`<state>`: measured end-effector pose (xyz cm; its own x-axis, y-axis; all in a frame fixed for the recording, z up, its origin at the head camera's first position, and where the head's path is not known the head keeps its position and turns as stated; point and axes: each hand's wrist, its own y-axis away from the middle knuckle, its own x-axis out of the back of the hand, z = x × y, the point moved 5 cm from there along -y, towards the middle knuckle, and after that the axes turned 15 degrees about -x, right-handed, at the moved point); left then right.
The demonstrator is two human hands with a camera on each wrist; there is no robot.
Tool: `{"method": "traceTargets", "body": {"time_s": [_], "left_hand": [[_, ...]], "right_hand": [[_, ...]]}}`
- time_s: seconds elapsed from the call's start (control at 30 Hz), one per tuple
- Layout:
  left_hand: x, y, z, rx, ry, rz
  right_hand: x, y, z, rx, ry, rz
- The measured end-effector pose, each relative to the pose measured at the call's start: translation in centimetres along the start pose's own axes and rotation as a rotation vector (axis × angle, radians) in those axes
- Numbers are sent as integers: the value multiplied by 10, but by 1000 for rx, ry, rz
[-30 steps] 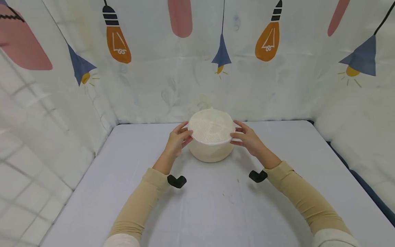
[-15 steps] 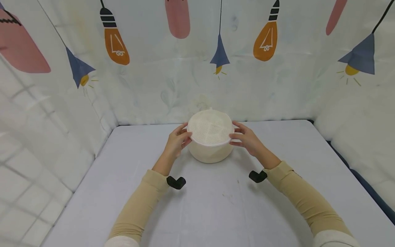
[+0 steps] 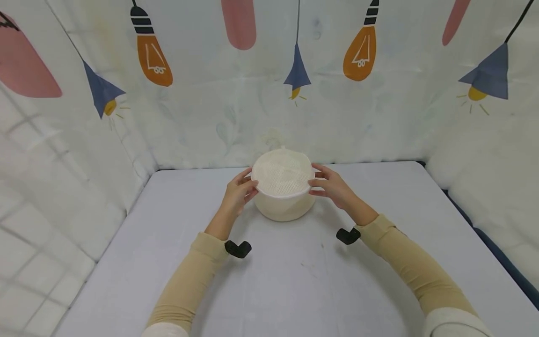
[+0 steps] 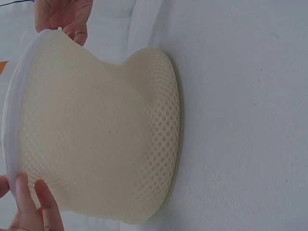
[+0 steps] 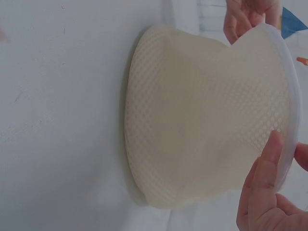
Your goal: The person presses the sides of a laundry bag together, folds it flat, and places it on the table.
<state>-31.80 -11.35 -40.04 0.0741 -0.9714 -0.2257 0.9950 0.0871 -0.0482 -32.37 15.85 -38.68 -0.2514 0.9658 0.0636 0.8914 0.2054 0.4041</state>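
A cream mesh laundry bag (image 3: 283, 180), round like a drum with a white-edged top, stands on the white table near its back edge. My left hand (image 3: 237, 192) pinches the top rim on the left side, thumb in front and fingers behind. On the opposite side my right hand (image 3: 332, 187) pinches the same rim between thumb and fingers. The wrist views show the mesh wall (image 4: 96, 125) sagging with soft dents, and the bag's bottom resting on the tabletop. In the right wrist view, my right fingers (image 5: 262, 187) lie against the mesh just below the white rim.
The white-covered table (image 3: 286, 281) extends toward me, with a few faint marks on it. Behind it hangs a white curtain (image 3: 202, 117) printed with lamps and bulbs. Fabric walls stand at left and right. A black wrist mount (image 3: 238, 249) sticks out from each sleeve.
The whole scene shifts slightly left in the head view. Both hands keep their hold on the bag's rim, and the bag stays in its place on the table.
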Motion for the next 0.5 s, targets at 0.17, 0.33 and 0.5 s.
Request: {"method": "traceTargets", "body": {"time_s": [0.17, 0.33, 0.5], "left_hand": [[2, -1, 2, -2, -9, 5], [2, -1, 1, -3, -18, 1], [3, 0, -1, 4, -32, -15]], "right_hand": [[-2, 0, -2, 5, -4, -4], [-3, -2, 1, 4, -18, -12], [-3, -5, 6, -7, -26, -17]]}}
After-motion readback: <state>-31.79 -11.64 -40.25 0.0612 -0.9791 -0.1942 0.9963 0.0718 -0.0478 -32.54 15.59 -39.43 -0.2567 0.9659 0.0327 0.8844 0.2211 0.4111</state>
